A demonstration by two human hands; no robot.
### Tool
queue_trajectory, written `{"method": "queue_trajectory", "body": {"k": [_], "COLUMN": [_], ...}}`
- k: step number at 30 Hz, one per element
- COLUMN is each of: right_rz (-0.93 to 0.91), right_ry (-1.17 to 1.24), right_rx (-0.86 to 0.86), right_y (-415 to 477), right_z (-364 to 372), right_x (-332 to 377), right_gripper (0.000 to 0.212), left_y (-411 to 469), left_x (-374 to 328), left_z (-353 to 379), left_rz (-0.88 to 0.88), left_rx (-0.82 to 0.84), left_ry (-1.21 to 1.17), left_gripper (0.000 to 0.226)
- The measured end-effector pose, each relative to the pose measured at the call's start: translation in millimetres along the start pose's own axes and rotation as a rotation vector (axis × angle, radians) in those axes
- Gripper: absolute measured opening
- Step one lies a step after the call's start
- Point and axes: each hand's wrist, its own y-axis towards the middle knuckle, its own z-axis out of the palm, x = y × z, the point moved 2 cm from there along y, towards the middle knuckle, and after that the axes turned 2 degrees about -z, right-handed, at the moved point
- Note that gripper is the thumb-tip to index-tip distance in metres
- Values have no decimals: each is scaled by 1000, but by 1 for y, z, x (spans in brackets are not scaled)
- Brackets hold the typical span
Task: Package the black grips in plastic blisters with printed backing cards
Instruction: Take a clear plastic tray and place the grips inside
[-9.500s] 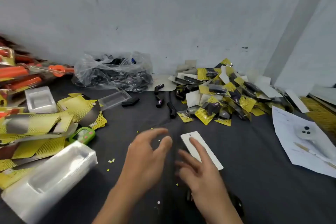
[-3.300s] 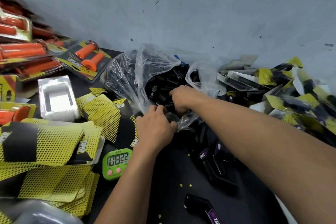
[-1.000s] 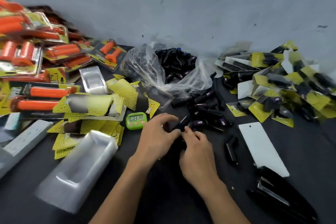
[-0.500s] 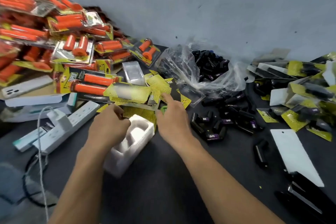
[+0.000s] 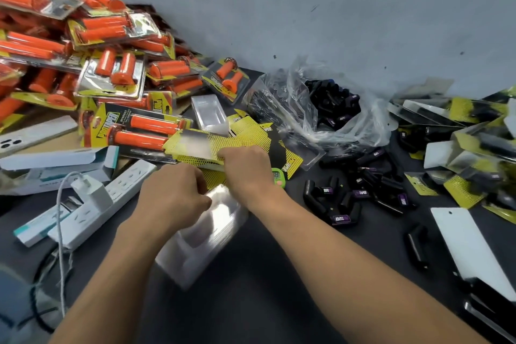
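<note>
Head view: the person is at the supplies end of the bench, both hands working over the stack of clear plastic blisters (image 5: 203,234) and the loose pile of yellow-and-black backing cards (image 5: 212,145) just behind it. Step in hand looks like pulling one blister and one card for the next pack. To do it well: peel only the top shell off the nested stack, pinching at a corner so a second one does not lift with it, and slide a single card free without fanning the pile.

Left hand (image 5: 174,195) is curled, fingertips pinched at the top edge of the blister stack; whether it has a single shell separated is blurred, cannot tell. Right hand (image 5: 247,169) is palm down, fingers bent over the near edge of the card pile, touching it; grip on one card looks likely but the fingertips are hidden.

Black grips (image 5: 343,201) lie loose on the dark table (image 5: 251,301) to the right, near but apart from both hands, more in the open plastic bag (image 5: 321,109). Finished black packs (image 5: 458,137) are heaped far right. Orange grip packs (image 5: 111,64) are piled left, a power strip (image 5: 92,207) lies beside the left hand, and a green timer (image 5: 277,176) peeks out by the right wrist.
</note>
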Motion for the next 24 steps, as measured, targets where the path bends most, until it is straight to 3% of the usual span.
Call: {"method": "queue_trajectory", "body": {"k": [3, 7, 10, 12, 14, 17, 19, 22, 24], "right_rz": [37, 22, -20, 4, 95, 300, 447, 692, 797], "right_ry": [-33, -135, -131, -73, 51, 430, 592, 829, 916], "right_rx": [-97, -245, -93, 69, 95, -49, -115, -65, -17], "right_y": [-5, -4, 5, 9, 5, -11, -29, -48, -51], "right_z": [-7, -21, -20, -20, -22, -31, -33, -25, -20], "right_x": [-2, -1, 1, -1, -6, -22, -31, -35, -33], "right_gripper": [18, 30, 17, 9, 15, 26, 27, 23, 27], "left_y": [1, 1, 3, 6, 13, 25, 34, 49, 67], "left_x": [-6, -11, -7, -1, 15, 49, 63, 58, 51], "left_z": [-1, -2, -4, -10, -19, -24, -21, -16, -13], "left_rz": [-14, 19, 59, 61, 21, -46, -106, -194, -256], "left_rx": [-20, -55, 26, 110, 110, 126, 144, 77, 9], "left_ry": [69, 119, 2, -241, -458, -356, -408, -604, -606], "left_gripper": [15, 28, 27, 18, 15, 41, 55, 69, 69]}}
